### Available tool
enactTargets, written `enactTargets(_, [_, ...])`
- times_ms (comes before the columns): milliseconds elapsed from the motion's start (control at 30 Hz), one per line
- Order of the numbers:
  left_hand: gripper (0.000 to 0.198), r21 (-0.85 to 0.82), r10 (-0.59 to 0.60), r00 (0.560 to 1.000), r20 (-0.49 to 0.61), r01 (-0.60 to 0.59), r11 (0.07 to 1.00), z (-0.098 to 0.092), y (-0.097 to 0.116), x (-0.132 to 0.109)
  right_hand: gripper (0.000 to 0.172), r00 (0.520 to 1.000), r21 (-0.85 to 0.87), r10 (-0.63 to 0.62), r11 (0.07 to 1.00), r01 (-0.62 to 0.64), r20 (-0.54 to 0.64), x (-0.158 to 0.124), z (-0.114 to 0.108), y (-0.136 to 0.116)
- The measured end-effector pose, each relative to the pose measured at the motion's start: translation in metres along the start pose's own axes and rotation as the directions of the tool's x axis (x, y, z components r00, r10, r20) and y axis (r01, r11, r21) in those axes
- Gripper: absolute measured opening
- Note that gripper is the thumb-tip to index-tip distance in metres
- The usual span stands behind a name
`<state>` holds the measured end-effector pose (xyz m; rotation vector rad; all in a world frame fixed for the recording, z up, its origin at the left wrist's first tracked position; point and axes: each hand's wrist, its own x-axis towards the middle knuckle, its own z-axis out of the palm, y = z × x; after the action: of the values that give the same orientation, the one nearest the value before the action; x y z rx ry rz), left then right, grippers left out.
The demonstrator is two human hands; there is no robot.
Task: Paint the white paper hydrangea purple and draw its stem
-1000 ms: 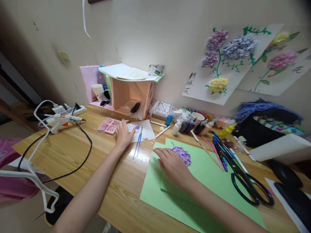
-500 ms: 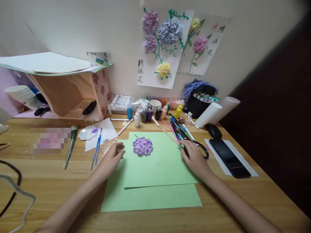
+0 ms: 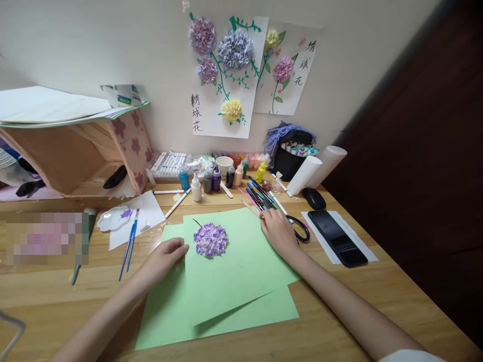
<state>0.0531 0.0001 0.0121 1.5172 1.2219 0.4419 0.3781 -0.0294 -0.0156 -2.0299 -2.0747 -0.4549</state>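
Two light green sheets of paper lie overlapped on the desk. The upper green sheet carries a round purple-and-white flower with a short dark stem line at its top left. My left hand is closed at this sheet's left edge, thumb and fingers together. At the upper right edge, my right hand has its fingers curled over the paper, beside black-handled scissors and a pencil. The sheet bows slightly, its lower edge raised off the lower green sheet. The undersides of both hands are hidden.
Paint bottles, pens and a marker box line the back. Left are blue brushes and a palette. A phone and mouse lie right. Flower pictures hang on the wall.
The view has shifted to the right. The upper green sheet has turned a little and now bows, its lower edge lifting. My left hand has closed at its left edge.
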Motion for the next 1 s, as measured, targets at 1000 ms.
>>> enactTargets(1000, [0.042, 0.033, 0.185, 0.829, -0.527, -0.198, 0.98, -0.121, 0.024, -0.062, 0.059, 0.786, 0.798, -0.14, 0.069, -0.598, 0.602, 0.021, -0.025, 0.0])
